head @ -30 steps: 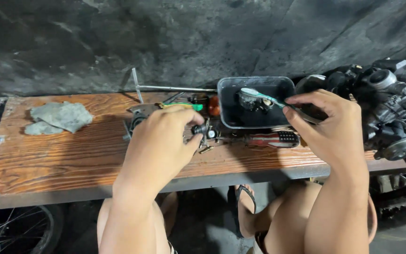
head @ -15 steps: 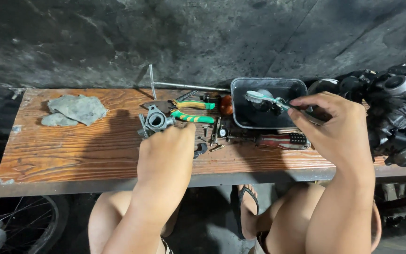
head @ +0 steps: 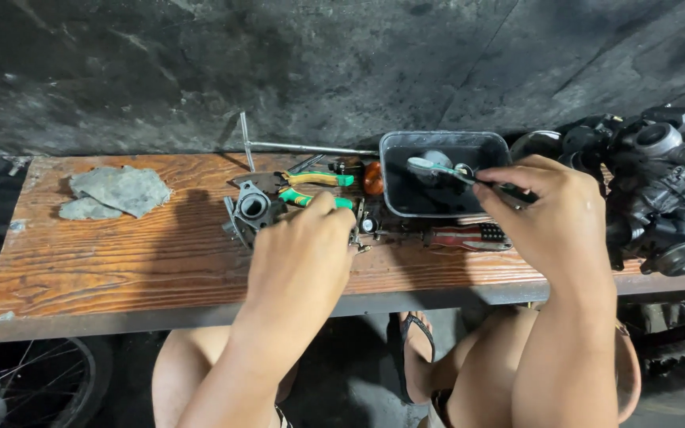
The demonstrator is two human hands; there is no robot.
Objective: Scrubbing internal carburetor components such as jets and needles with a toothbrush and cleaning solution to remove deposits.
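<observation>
My right hand grips the dark handle of a toothbrush, whose pale green head sits over a black rectangular tray of dark liquid. My left hand rests on small metal parts at the middle of the wooden bench, fingers curled; what lies under them is hidden. A grey carburetor body stands just left of that hand. Pliers with green and yellow handles lie behind it.
A grey rag lies at the bench's left end. A screwdriver with a red and black handle lies under the tray. A motorcycle engine fills the right side. A thin metal rod lies along the back edge. A wheel shows at lower left.
The view has shifted right and down a little. My left hand has dropped lower, uncovering the carburetor body. My right hand has kept the toothbrush over the tray.
</observation>
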